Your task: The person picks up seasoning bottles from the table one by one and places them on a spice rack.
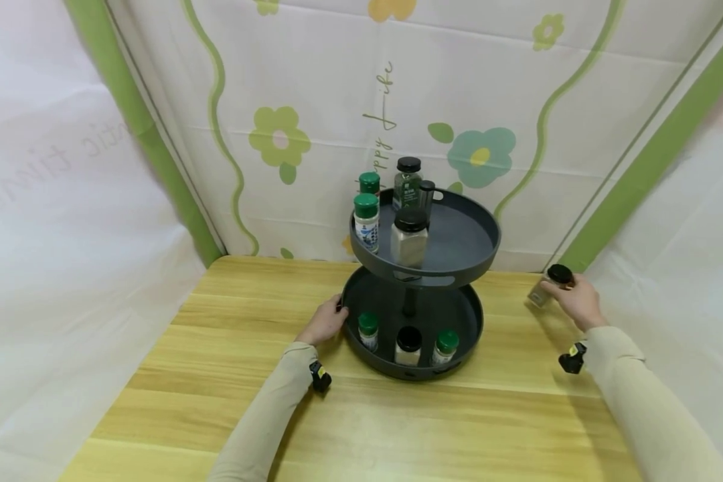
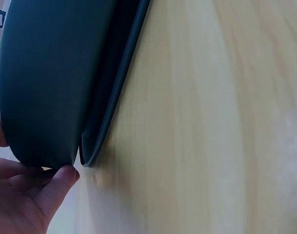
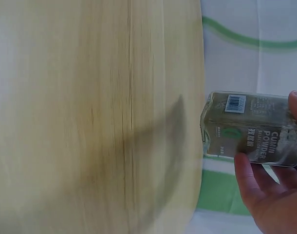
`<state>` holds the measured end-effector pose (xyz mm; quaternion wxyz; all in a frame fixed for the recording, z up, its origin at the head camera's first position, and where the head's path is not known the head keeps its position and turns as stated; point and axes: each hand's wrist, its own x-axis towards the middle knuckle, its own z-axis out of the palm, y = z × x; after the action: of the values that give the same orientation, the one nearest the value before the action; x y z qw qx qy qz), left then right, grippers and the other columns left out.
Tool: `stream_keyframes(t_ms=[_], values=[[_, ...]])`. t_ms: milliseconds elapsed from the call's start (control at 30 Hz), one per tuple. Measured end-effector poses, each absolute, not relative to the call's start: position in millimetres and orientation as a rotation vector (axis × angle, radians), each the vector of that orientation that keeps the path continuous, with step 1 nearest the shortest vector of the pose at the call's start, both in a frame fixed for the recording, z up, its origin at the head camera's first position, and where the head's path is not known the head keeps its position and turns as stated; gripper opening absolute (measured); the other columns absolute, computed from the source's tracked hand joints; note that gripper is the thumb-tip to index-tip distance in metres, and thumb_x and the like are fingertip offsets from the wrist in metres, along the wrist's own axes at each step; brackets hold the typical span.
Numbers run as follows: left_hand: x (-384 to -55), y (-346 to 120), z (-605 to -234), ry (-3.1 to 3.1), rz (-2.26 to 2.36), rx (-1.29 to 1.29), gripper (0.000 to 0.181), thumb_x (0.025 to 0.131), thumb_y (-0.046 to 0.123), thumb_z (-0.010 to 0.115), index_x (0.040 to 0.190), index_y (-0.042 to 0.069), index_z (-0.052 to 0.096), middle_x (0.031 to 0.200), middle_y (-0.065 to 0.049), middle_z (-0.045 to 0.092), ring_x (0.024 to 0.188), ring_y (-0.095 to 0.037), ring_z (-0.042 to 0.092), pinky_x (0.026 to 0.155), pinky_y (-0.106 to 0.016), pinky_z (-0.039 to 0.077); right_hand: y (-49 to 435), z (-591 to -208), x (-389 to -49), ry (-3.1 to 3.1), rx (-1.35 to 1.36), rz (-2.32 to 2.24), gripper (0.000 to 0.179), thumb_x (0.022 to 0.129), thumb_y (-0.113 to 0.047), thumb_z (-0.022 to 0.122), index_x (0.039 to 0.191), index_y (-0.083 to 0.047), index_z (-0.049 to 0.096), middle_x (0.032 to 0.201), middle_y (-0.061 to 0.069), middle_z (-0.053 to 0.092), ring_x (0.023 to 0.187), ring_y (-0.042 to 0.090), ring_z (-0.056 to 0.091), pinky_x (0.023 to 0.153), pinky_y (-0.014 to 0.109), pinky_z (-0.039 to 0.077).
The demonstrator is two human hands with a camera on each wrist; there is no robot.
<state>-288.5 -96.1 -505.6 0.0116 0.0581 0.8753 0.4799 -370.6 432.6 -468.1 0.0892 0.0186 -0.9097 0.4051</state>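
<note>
My left hand point(image 1: 327, 321) grips the rim of the lower tray point(image 1: 473, 301) of a dark grey two-tier spice rack. In the left wrist view, the thumb point(image 2: 58, 187) lies against the tray's edge, with fingers partly hidden behind the wall. Off to the right, near the table's far edge, my right hand point(image 1: 581, 304) holds a glass spice jar point(image 3: 250, 127) by its upper part. Its label reads cumin powder, and its lid is black. The jar is tilted and appears raised off the table in the right wrist view.
On the upper tray point(image 1: 464, 231) stand several bottles, including a green-capped one point(image 1: 367, 231) and a black-capped jar point(image 1: 408, 244). The lower tray holds two green-capped bottles point(image 1: 369, 335) and a black-capped jar point(image 1: 408, 351) between them. A flowered curtain point(image 1: 325, 73) hangs behind the wooden table point(image 1: 229, 335).
</note>
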Motion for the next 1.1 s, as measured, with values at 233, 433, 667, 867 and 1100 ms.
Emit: stream_keyframes(t_ms=[233, 433, 667, 867, 1100], values=[[-285, -97, -502, 2.721, 1.514, 0.174, 0.046, 0.102, 0.013, 0.040, 0.144, -0.003, 0.033, 0.137, -0.024, 0.045, 0.109, -0.027, 0.055, 0.084, -0.039, 0.046, 417, -464, -357, -2.697, 0.112, 1.200, 0.075, 0.090, -0.048, 0.059, 0.129, 0.012, 0.040, 0.123, 0.035, 0.046, 0.111, 0.049, 0.046, 0.084, 0.057, 0.044], [-284, -97, -497, 2.736, 1.500, 0.133, 0.045, 0.102, 0.014, 0.040, 0.143, -0.003, 0.034, 0.136, -0.023, 0.046, 0.110, -0.028, 0.055, 0.084, -0.039, 0.047, 405, -456, -344, -2.695, 0.223, 1.176, 0.072, 0.090, -0.048, 0.059, 0.130, 0.010, 0.042, 0.122, 0.033, 0.048, 0.111, 0.048, 0.047, 0.084, 0.057, 0.044], [-287, -94, -503, 2.718, 1.522, 0.175, 0.044, 0.102, 0.015, 0.041, 0.142, -0.002, 0.037, 0.120, -0.023, 0.057, 0.055, -0.021, 0.054, 0.055, -0.035, 0.048, 397, -447, -327, -2.699, 0.296, 1.106, 0.059, 0.091, -0.043, 0.061, 0.122, 0.006, 0.048, 0.114, 0.028, 0.054, 0.110, 0.049, 0.049, 0.081, 0.056, 0.046], [-287, -93, -505, 2.743, 1.518, 0.167, 0.044, 0.102, 0.016, 0.042, 0.142, -0.002, 0.038, 0.134, -0.023, 0.048, 0.113, -0.028, 0.054, 0.092, -0.041, 0.044, 384, -438, -319, -2.758, 0.295, 1.094, 0.071, 0.089, -0.049, 0.060, 0.131, 0.006, 0.043, 0.122, 0.031, 0.051, 0.117, 0.051, 0.043, 0.084, 0.059, 0.044], [-288, -94, -504, 2.747, 1.533, 0.165, 0.045, 0.102, 0.019, 0.044, 0.141, -0.001, 0.039, 0.134, -0.021, 0.049, 0.119, -0.031, 0.050, 0.097, -0.045, 0.041, 368, -423, -311, -2.763, 0.372, 1.082, 0.066, 0.089, -0.048, 0.060, 0.130, 0.002, 0.046, 0.121, 0.029, 0.053, 0.118, 0.050, 0.044, 0.086, 0.060, 0.042]])
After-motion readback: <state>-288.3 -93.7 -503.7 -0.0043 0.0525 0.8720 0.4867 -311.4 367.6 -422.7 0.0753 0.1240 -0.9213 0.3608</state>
